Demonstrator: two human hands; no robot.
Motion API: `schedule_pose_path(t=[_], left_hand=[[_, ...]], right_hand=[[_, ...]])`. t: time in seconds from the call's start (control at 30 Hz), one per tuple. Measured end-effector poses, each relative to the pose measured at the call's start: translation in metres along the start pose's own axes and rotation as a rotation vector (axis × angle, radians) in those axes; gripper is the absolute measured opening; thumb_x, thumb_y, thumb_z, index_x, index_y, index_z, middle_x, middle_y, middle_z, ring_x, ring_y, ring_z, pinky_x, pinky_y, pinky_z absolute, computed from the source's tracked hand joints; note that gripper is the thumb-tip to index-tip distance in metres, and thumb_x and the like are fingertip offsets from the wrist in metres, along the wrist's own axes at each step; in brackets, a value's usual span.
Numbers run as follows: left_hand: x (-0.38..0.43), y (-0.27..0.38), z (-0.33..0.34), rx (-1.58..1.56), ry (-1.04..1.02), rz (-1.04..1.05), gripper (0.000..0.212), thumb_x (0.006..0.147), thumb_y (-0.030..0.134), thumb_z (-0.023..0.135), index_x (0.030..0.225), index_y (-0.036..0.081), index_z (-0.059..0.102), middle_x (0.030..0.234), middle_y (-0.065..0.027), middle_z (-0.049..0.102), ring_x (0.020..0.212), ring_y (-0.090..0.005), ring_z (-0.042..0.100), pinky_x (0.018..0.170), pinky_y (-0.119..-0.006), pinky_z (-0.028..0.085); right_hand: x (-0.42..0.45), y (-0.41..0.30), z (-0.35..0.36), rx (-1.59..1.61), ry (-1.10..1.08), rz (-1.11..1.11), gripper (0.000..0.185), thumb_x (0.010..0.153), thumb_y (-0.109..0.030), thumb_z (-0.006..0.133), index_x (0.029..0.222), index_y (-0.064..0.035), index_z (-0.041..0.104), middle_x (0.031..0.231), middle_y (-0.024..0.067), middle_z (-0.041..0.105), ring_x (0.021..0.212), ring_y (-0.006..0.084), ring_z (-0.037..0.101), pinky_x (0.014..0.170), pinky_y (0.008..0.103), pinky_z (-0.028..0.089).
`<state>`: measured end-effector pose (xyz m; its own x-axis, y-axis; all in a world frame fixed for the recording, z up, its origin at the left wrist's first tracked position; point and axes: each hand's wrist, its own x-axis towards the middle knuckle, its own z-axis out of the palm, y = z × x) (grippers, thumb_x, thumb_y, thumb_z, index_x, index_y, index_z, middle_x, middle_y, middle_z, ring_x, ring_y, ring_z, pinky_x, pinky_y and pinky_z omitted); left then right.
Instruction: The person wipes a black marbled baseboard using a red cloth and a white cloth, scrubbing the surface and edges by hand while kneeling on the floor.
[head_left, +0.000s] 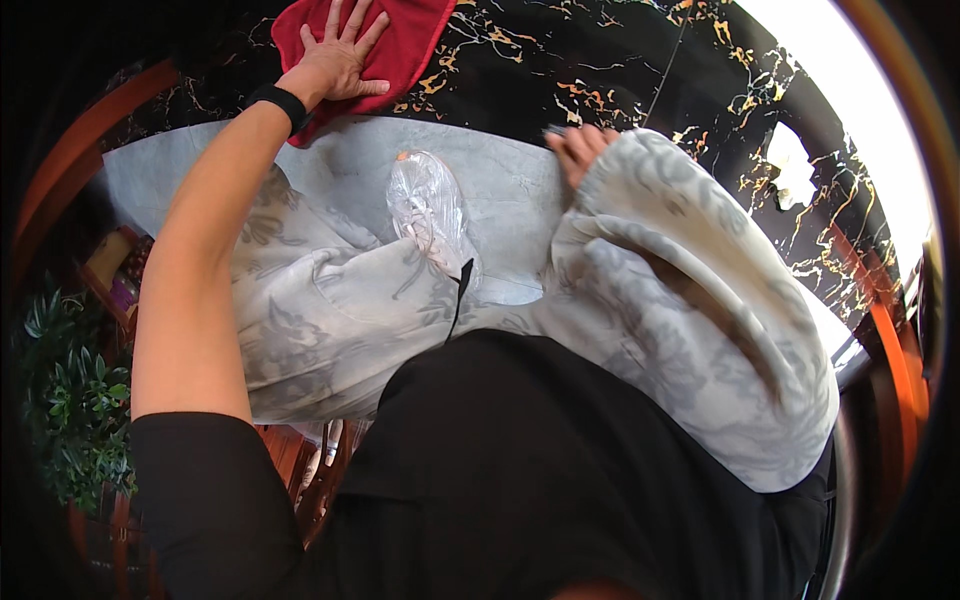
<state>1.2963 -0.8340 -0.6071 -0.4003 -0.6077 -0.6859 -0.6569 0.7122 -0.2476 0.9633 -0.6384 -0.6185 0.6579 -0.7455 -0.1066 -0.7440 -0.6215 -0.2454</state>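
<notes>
My left hand (345, 64), with a black band at the wrist, presses flat with spread fingers on a red cloth (409, 45) on a black marble surface (517, 82) with gold and white veins. At the marble's near edge, the curled fingers of my right hand (581, 150) show past the cuff of a pale patterned fabric (675, 195). A small greyish thing is at their tips; whether they grip it is unclear. Between the hands, a pale laced shoe (427, 202) in a clear plastic cover stands on a grey surface (510, 187). A patterned trouser leg (315, 315) lies below my left forearm.
Crumpled white paper (791, 165) lies on the marble at the right. Reddish-brown wooden frames (90, 142) curve along both sides. A leafy green plant (90, 397) stands at the lower left, near a box-like object (112, 270). Bright glare covers the upper right.
</notes>
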Motion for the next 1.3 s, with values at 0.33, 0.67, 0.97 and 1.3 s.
schedule_pose_path(t=[0.33,0.67,0.97,1.3], left_hand=[[-0.017,0.009,-0.038,-0.104,-0.2,-0.044,0.109,0.065,0.07,0.059,0.145,0.009,0.015,0.149,-0.0216,-0.007,0.135,-0.0449,-0.012,0.101,-0.068,0.013],[-0.009,0.014,-0.042,-0.075,-0.203,-0.038,0.109,0.066,0.072,0.057,0.145,0.01,0.014,0.149,-0.0213,-0.006,0.135,-0.0445,-0.012,0.102,-0.067,0.013],[-0.01,0.007,-0.034,-0.096,-0.131,-0.018,0.109,0.064,0.073,0.057,0.144,0.009,0.017,0.149,-0.0225,-0.005,0.135,-0.0457,-0.01,0.1,-0.069,0.014],[-0.013,0.006,-0.037,-0.127,-0.193,-0.04,0.108,0.065,0.072,0.057,0.145,0.011,0.015,0.149,-0.0209,-0.006,0.135,-0.0456,-0.011,0.1,-0.069,0.012]], right_hand=[[0.029,-0.021,0.014,0.029,0.039,0.046,0.026,0.084,-0.017,0.05,0.108,-0.0113,0.056,0.084,0.0019,0.046,0.083,0.0175,0.044,0.072,0.0315,0.035],[0.042,-0.03,0.005,0.021,0.005,0.005,0.028,0.081,-0.013,0.05,0.108,-0.0089,0.055,0.086,0.0006,0.048,0.084,0.0168,0.047,0.065,0.0288,0.035],[0.001,-0.004,0.0,0.02,0.064,0.075,0.027,0.083,-0.014,0.052,0.108,-0.0043,0.055,0.08,0.0032,0.049,0.08,0.0182,0.048,0.063,0.0316,0.035],[-0.006,0.005,0.018,0.035,0.002,0.049,0.037,0.081,-0.012,0.05,0.115,0.0032,0.051,0.081,0.0051,0.046,0.077,0.0207,0.047,0.059,0.0329,0.036]])
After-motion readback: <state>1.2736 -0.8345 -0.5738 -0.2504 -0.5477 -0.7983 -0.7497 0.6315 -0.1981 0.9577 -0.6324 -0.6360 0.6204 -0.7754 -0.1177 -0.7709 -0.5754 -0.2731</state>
